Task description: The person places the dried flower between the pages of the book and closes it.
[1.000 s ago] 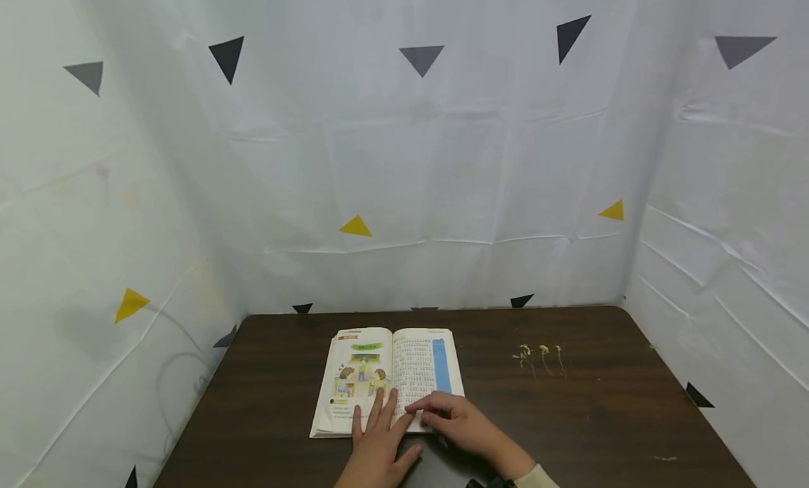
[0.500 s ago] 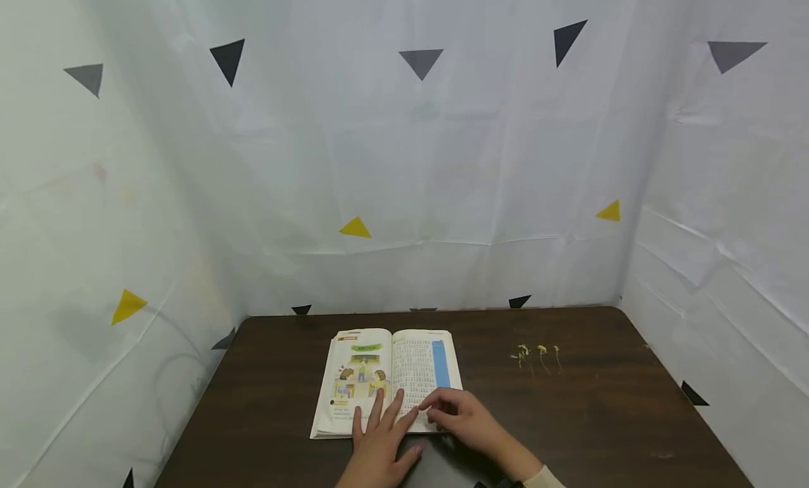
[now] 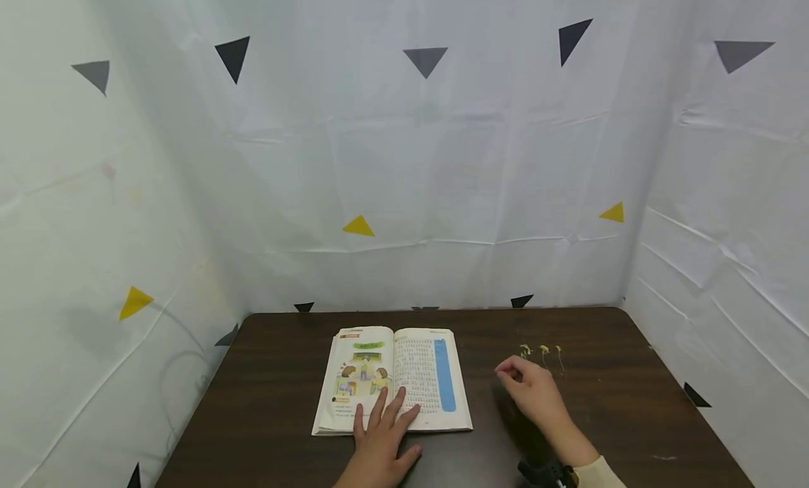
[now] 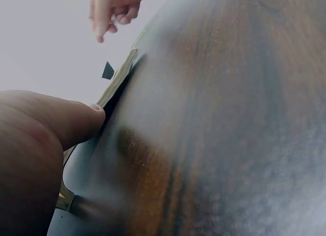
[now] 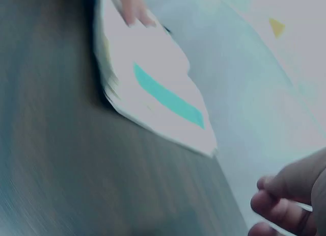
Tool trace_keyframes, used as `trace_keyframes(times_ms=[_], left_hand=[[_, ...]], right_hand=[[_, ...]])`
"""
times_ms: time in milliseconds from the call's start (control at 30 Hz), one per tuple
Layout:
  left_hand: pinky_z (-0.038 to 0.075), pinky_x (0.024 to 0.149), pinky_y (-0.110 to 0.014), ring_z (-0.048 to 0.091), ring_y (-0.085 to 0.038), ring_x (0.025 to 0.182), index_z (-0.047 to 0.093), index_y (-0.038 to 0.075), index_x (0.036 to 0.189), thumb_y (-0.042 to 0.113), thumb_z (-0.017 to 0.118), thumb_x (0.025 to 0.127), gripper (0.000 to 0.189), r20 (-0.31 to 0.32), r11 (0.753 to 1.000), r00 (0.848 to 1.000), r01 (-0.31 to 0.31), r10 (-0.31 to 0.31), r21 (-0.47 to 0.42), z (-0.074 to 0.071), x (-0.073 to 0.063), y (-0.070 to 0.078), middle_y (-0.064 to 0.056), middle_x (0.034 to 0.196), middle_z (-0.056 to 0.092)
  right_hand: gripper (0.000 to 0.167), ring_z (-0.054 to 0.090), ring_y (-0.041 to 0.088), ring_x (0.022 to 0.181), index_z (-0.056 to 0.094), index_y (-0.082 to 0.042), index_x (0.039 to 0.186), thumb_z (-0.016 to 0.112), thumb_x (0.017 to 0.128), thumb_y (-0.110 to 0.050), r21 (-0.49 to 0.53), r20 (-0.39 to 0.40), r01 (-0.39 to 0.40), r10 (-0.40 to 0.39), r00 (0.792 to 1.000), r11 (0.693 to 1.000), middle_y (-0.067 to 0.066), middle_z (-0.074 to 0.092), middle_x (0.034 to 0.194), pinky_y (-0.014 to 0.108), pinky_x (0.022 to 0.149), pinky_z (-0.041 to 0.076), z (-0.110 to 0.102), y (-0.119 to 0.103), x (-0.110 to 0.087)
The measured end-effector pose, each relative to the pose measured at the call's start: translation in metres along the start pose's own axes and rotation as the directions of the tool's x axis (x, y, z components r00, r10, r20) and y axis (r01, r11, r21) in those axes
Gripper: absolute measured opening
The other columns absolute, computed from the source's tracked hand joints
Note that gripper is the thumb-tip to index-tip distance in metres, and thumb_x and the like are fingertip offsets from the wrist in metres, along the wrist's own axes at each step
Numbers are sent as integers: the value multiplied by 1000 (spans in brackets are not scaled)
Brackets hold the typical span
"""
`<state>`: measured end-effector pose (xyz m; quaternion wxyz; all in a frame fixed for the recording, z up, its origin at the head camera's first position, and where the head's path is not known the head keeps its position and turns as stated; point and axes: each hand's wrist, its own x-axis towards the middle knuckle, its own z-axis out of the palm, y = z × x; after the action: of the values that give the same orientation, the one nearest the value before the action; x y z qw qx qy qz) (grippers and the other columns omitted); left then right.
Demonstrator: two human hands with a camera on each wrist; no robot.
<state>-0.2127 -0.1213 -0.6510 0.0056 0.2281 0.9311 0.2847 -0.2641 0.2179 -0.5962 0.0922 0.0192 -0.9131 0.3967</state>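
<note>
An open book with a picture on its left page and text beside a blue strip on its right lies on the dark table. My left hand rests with spread fingers on its lower edge, across the centre fold. In the left wrist view its thumb lies by the book's edge. My right hand is right of the book, fingers loosely curled, nothing visible in them. Just beyond it lie several thin sprigs with yellow tips; the hand partly covers the leftmost one. The right wrist view shows bent fingers.
The brown wooden table reaches back to a white curtain printed with black, grey and yellow triangles. The same cloth hangs along both sides. A dark band sits on the right wrist, next to a cream sleeve.
My right hand has left the book's lower right page and moved right and away from me, close to the sprigs, uncovering the page. The left hand has stayed on the book.
</note>
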Motion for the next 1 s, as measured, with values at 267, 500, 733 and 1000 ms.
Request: trace_keyframes(times_ms=[267,500,733,1000], left_hand=[[1,119,-83,15,-43,169,53,31,162,46,74,102,65,1,1000,1000,-2,2,14,-1,1,-5,-4,182,28],[-1,119,-83,13,-43,169,53,30,162,45,74,101,66,12,1000,1000,-3,3,-24,-1,0,-4,-4,182,26],[-1,120,-83,13,-43,169,53,30,162,46,75,100,67,30,1000,1000,10,-9,-13,1,1,-3,-3,183,26],[-1,120,-82,13,-43,169,53,31,162,47,75,101,67,23,1000,1000,7,-7,-1,0,1,-3,-3,183,25]], right_hand=[[17,58,16,68,79,-8,108,69,105,-22,-187,-108,-73,53,993,980,6,77,90,34,62,45,-51,30,16],[20,53,19,57,79,-4,103,67,105,-20,-311,-71,-148,133,989,939,5,72,75,35,52,40,-65,41,19],[19,56,19,58,78,-9,88,70,103,-17,-406,-10,-159,170,985,900,5,71,74,36,53,43,-63,48,19],[38,46,16,53,64,-15,64,72,101,-17,-431,-12,-174,187,982,885,-3,54,58,35,49,39,-54,52,21]])
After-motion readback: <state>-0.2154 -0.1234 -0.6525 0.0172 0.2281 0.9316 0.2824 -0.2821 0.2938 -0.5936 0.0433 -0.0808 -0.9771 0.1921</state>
